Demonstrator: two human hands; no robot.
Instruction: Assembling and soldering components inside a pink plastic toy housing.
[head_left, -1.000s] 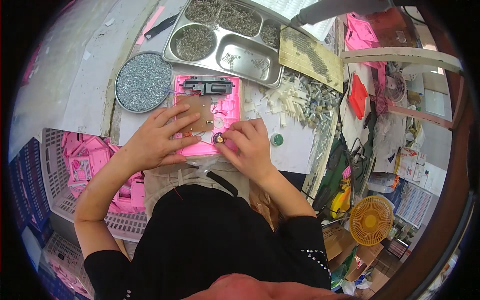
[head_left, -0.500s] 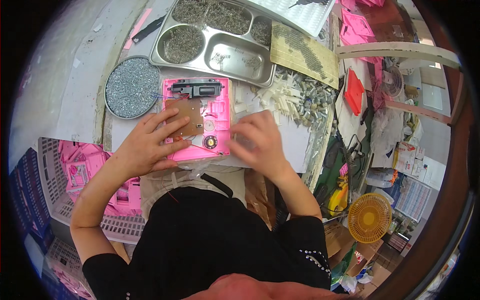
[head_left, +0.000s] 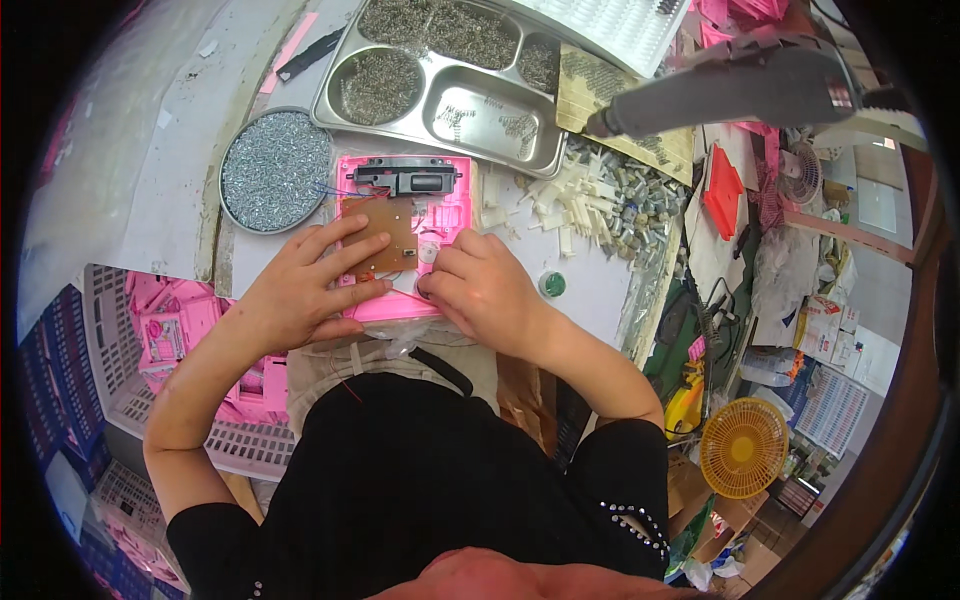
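Observation:
A pink plastic housing [head_left: 463,200] lies before me on the bench. Inside it are a brown circuit board [head_left: 388,232], a long black part [head_left: 415,180] along the far edge and a pale round piece [head_left: 428,251]. My left hand [head_left: 300,285] rests over the housing's left side, fingers spread on the board. My right hand [head_left: 490,292] is closed at the lower right of the housing, fingertips pinched down over the round speaker's spot. Whatever those fingertips hold, if anything, is hidden. A small green round piece [head_left: 551,284] lies right of that hand.
A round dish of screws [head_left: 222,178] stands at left, a steel compartment tray [head_left: 430,122] of small springs beyond. White and metallic parts [head_left: 610,205] are heaped at right. A dark powered driver [head_left: 730,92] hangs at upper right. A crate [head_left: 103,345] of pink parts sits lower left.
My right hand has come down onto the lower right of the housing and its fingers have closed. The dark driver has come into view at upper right. My left hand stays on the board.

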